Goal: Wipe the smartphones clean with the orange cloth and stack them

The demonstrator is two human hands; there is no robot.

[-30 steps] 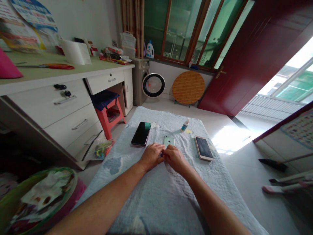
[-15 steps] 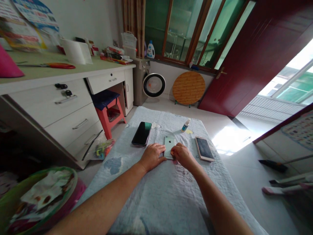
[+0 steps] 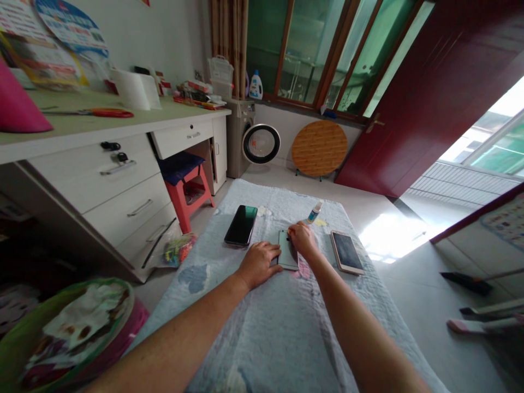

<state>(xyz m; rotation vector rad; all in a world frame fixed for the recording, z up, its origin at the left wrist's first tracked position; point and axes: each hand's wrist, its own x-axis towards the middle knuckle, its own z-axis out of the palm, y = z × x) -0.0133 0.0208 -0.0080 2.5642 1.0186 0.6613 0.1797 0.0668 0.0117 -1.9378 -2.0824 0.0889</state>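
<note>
A phone [image 3: 287, 259] lies back side up on the cloth-covered table. My left hand [image 3: 260, 265] rests flat along its left edge, fingers stretched out and touching it. Fingers pinched, my right hand [image 3: 302, 239] presses a small orange piece [image 3: 290, 231] onto the upper part of the phone's back; its kind cannot be made out. A larger black phone [image 3: 241, 225] is screen up to the left. On the right lies a gold-rimmed phone [image 3: 346, 251], also screen up. A small spray bottle [image 3: 315, 212] stands tilted in view beyond my right hand.
The light blue patterned cloth [image 3: 262, 327] covers the table. A bin full of waste [image 3: 131, 305] is at the lower left, near a desk with drawers [image 3: 118, 191] and a red stool [image 3: 190, 199]. Further back are a washing machine with its door open [image 3: 262, 144] and a round wooden board [image 3: 319, 148].
My right hand has slid from the lower part of the phone's back up to its top end with the orange piece. My left hand stays at the phone's left edge.
</note>
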